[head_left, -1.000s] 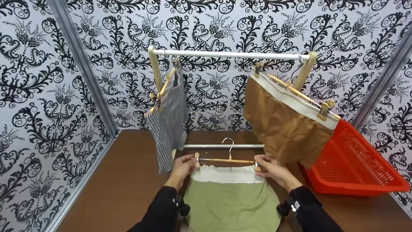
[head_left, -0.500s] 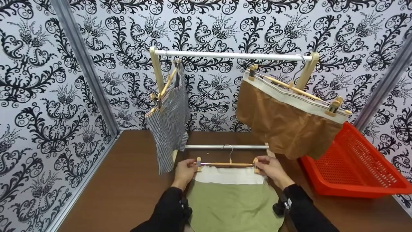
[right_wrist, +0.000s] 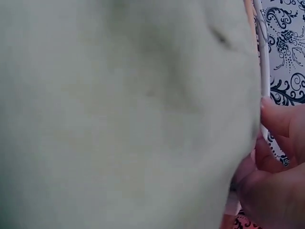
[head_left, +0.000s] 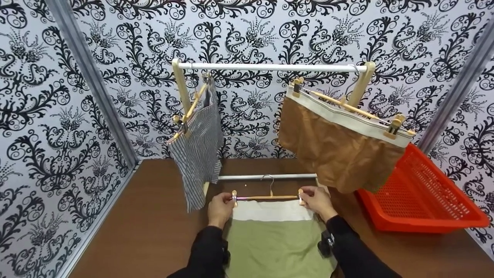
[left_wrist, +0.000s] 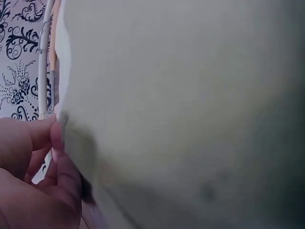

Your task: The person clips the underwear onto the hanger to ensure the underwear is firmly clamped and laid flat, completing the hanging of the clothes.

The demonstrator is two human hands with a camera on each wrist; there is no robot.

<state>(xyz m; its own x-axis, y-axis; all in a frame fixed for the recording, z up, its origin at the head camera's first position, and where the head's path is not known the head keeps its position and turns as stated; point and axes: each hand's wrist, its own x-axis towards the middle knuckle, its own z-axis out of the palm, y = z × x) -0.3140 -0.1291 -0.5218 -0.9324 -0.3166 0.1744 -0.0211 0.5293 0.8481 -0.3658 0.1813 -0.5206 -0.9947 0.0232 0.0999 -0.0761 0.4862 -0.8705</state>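
Observation:
A green garment (head_left: 274, 247) with a white waistband (head_left: 270, 211) hangs below a clip hanger (head_left: 252, 197) that has a wooden bar and a metal hook. My left hand (head_left: 220, 209) pinches the hanger's left clip (head_left: 234, 198) at the waistband's corner. On the other side my right hand (head_left: 318, 201) pinches the right clip (head_left: 301, 197) at the opposite corner. In the left wrist view the green cloth (left_wrist: 181, 95) fills most of the picture beside the left thumb and fingers. The right wrist view likewise shows mostly cloth (right_wrist: 119, 119), which hides the right clip.
Behind the hands stands a rack with a white rail (head_left: 270, 67). Striped shorts (head_left: 198, 143) hang at its left and a brown garment (head_left: 339, 143) at its right. A red plastic basket (head_left: 424, 208) sits on the brown table (head_left: 146, 231) at the right.
The hanger bar has come down against the waistband, closing the gap between them. Both hands have moved slightly closer together. The brown garment has swung a little to face forward more.

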